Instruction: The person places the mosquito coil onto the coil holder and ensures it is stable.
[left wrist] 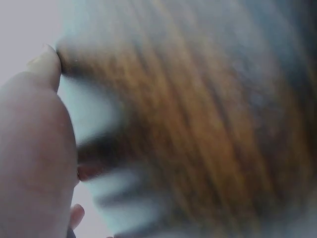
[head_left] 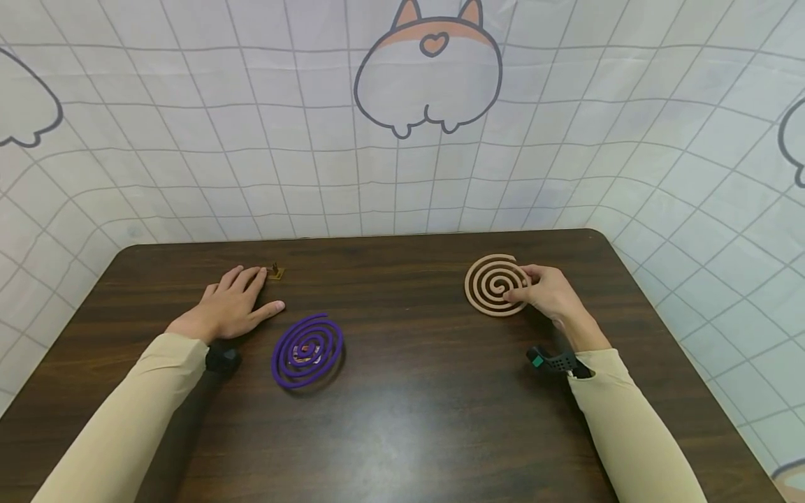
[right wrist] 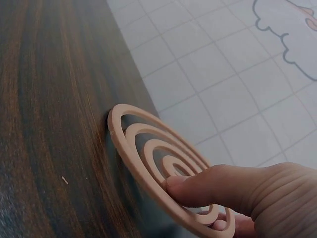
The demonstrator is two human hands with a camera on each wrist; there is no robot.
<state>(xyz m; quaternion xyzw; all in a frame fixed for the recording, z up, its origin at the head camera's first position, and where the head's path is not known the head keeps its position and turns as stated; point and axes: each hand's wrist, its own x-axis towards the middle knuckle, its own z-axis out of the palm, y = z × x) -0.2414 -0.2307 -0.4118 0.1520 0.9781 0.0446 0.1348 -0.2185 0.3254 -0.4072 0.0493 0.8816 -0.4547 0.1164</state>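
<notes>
A: Why does the right hand [head_left: 548,290] grip the flat, tan, matte spiral coil [head_left: 498,285] at one side?
B: Thumb and fingers are clamped on its right part, thumb on the face, fingers about the rim; presumably so thin a shape is safest pinched there. It is at the far right of the dark brown, wood-grained table [head_left: 409,349]; whether it touches the wood, I cannot tell.
A: And the left hand [head_left: 231,307]?
B: Fingers straight and apart, laid on the table, perhaps for support, just beside a small, gold-coloured, metal-looking stand [head_left: 275,272].
A: The flat, purple spiral coil [head_left: 307,348]?
B: Its offset shadow suggests something props it up.
A: The tan coil's form?
B: Even turns, open gaps, smooth rounded edges; unbroken where visible.
</notes>
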